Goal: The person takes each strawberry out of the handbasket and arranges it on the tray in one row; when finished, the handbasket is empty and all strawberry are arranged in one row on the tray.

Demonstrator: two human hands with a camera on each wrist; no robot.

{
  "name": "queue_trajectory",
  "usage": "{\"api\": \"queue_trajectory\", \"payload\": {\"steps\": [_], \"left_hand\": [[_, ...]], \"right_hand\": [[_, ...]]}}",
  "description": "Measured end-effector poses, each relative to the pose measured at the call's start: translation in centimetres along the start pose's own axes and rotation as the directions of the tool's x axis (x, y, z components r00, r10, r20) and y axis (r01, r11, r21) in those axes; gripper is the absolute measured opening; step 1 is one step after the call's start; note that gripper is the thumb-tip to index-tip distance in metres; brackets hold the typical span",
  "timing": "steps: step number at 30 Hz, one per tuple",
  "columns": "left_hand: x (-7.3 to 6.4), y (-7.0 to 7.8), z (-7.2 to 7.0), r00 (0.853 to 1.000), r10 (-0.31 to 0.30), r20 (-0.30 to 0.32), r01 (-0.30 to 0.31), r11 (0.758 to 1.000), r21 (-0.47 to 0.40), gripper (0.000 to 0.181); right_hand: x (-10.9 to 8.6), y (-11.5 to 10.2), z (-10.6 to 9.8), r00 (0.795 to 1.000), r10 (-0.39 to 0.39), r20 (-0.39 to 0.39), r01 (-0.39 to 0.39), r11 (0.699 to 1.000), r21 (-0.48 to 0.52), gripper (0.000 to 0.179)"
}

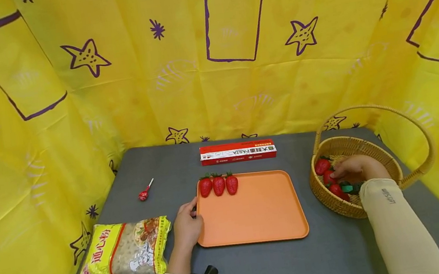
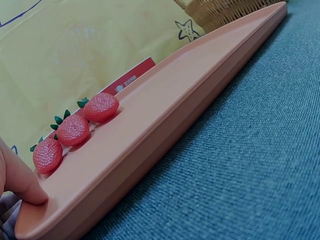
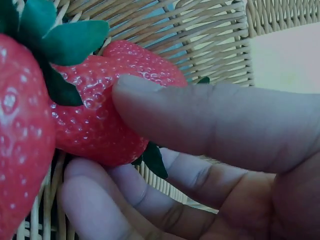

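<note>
My left hand holds the left edge of an orange tray; in the left wrist view the thumb lies on its inner surface near a corner. Three red strawberries with green leaves stand in a row along the tray's far left rim. My right hand reaches into a wicker basket on the right. There it pinches a strawberry between thumb and fingers. Other strawberries sit against it, one close in front in the right wrist view.
Behind the tray lies a red and white pasta box. A red lollipop and a yellow bag of food are on the left of the grey table. The basket's tall handle arches above it. Yellow curtains enclose the table.
</note>
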State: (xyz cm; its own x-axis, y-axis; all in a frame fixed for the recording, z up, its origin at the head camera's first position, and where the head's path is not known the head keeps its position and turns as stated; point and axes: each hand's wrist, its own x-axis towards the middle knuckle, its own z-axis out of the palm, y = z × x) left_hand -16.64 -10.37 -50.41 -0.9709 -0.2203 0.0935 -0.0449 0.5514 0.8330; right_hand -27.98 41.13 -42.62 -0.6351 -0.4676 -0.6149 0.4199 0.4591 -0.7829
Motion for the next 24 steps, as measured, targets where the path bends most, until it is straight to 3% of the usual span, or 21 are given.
{"api": "queue_trajectory", "payload": {"steps": [8,12,16,24], "left_hand": [[-0.1,0.0,0.0,1.000,0.018,-0.010,-0.018,1.000,-0.010,0.050],[0.0,0.0,0.0,1.000,0.000,-0.007,0.000,1.000,-0.005,0.050],[0.0,0.0,0.0,1.000,-0.002,-0.004,0.002,1.000,0.000,0.050],[0.0,0.0,0.0,1.000,0.019,-0.014,-0.019,1.000,-0.001,0.049]], "right_hand": [[0.1,-0.1,0.0,1.000,-0.004,-0.014,0.003,0.998,-0.068,0.030],[-0.4,-0.2,-0.1,0.994,-0.003,-0.113,-0.010,0.994,-0.112,0.019],[-2.2,-0.7,0.2,0.964,-0.048,-0.261,0.012,0.990,-0.140,0.022],[-6.6,-3.2,2.5,0.886,-0.159,-0.437,0.117,0.986,-0.121,0.068]]}}
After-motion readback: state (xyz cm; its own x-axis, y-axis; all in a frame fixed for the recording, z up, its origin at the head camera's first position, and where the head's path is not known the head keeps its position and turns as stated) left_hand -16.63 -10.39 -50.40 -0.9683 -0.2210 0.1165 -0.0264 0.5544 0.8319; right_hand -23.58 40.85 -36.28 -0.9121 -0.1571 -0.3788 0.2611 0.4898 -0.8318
